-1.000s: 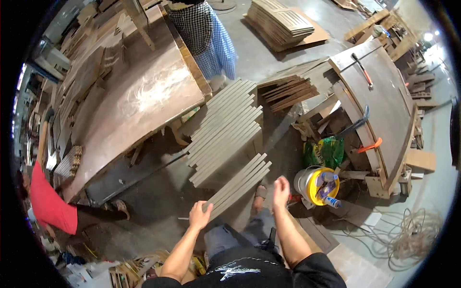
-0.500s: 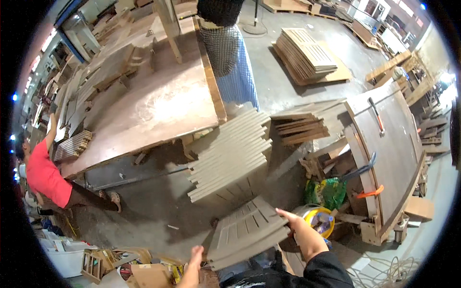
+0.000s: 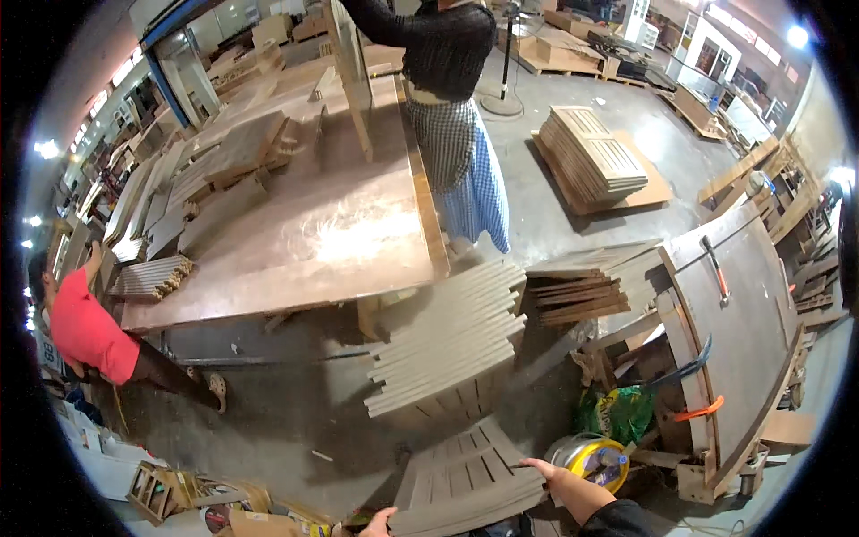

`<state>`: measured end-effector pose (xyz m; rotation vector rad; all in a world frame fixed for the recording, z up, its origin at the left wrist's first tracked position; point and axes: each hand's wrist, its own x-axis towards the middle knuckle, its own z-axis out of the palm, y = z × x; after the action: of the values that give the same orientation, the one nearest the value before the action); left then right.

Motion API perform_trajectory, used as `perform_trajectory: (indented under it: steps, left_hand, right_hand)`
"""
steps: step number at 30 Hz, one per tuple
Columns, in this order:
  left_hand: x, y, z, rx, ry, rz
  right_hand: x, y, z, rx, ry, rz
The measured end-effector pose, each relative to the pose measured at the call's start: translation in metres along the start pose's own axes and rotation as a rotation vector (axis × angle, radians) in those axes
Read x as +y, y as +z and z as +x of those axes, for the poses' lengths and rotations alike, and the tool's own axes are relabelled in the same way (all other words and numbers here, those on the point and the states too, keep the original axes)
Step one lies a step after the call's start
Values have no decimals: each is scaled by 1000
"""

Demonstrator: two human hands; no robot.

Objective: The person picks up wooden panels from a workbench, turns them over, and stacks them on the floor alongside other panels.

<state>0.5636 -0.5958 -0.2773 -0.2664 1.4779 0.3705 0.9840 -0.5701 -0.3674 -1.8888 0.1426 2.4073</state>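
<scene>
Since earlier, your slatted panels are turning from edge-on to face-up.
Your right hand is clamping their right edge, fingers closed; your left hand is meeting their left corner, grip unclear. They're already apart from the stack; more are remaining there.

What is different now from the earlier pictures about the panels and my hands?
The small bundle of panels has tipped toward you, showing a slotted face. Your right hand, free at first, now grips its right corner; your left hand is at its left end, grip unclear. The bigger stack and the hammer stayed put.
</scene>
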Motion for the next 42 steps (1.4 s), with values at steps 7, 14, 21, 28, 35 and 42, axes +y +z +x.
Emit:
perform_trajectory:
  steps: [7, 14, 21, 28, 35, 42]
  left_hand:
    - [35, 42, 7, -87, 24, 9]
    - [50, 53, 3, -102, 31, 7]
    - [49, 68, -2, -110, 53, 45]
    - [37, 82, -16, -117, 56, 142]
    - [28, 105, -33, -119, 38, 263]
    - [21, 125, -44, -140, -29, 402]
  right_hand:
    - [19, -9, 22, 74, -10, 260]
    - [10, -23, 24, 75, -81, 288]
    - [4, -27, 25, 45, -137, 302]
    - [16, -62, 1, 46, -261, 360]
    - [66, -89, -39, 70, -413, 492]
    - [206, -101, -69, 163, -517, 762]
